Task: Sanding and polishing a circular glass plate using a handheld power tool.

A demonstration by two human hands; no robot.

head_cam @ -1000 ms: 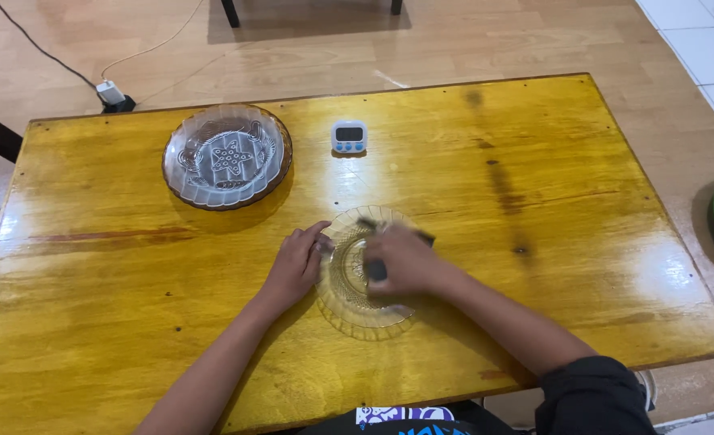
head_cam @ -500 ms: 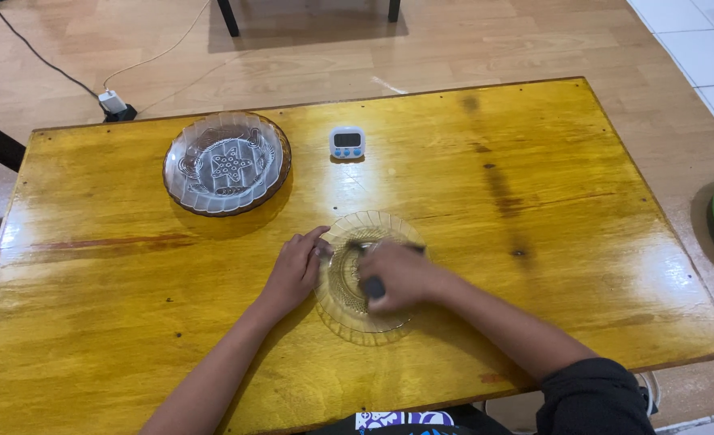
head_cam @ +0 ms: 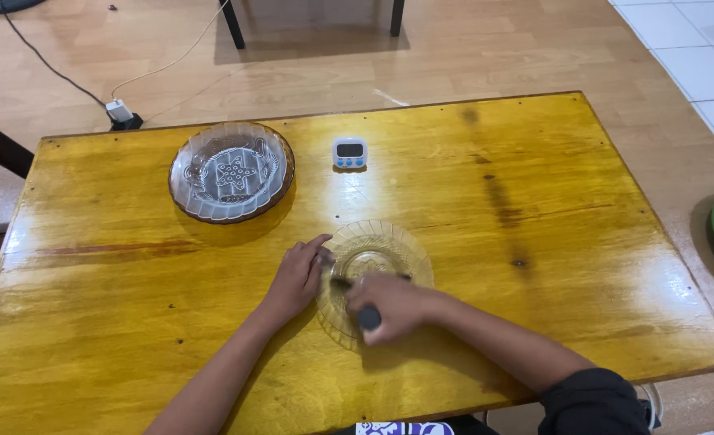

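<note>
Little has shifted since a moment ago: both hands stay at the small clear ribbed glass dish (head_cam: 375, 274) near the front edge of the yellow varnished wooden table (head_cam: 534, 242), the right hand (head_cam: 389, 304) having slid only slightly across it. That hand is closed around a dark-handled tool (head_cam: 368, 317) whose tip lies in the dish, while the left hand (head_cam: 296, 278) rests open-fingered against the dish's left rim, steadying it. Judging from this, the work inside the dish looks mid-course, and the larger round patterned glass plate (head_cam: 231, 171) and small white digital timer (head_cam: 350, 152) farther back sit untouched.
</note>
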